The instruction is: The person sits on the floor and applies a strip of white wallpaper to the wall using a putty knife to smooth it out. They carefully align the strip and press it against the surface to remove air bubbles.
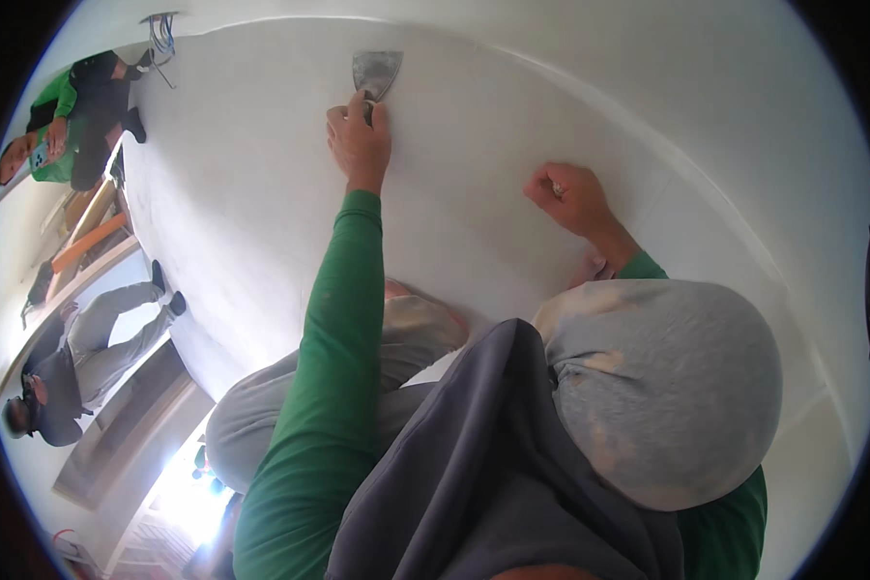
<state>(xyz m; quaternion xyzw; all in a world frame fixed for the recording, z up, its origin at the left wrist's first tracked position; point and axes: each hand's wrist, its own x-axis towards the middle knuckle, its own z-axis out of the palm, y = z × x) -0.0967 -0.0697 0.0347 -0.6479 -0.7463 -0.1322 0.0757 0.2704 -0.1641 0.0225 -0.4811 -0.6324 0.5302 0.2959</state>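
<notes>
A broad, smooth white surface (261,193) fills most of the view, curving toward a white edge on the right, with a doorway and bright light at the lower left. There is one putty knife (375,70), its metal blade flat against the white surface near the top, with the left hand (360,140) wrapped tight round its handle; the right hand (565,198) is curled into a fist on the surface well apart from it, with something small and pale showing between its fingers that cannot be made out. Two other people are at the left rim, one in green (53,135) and one in grey (87,358).
</notes>
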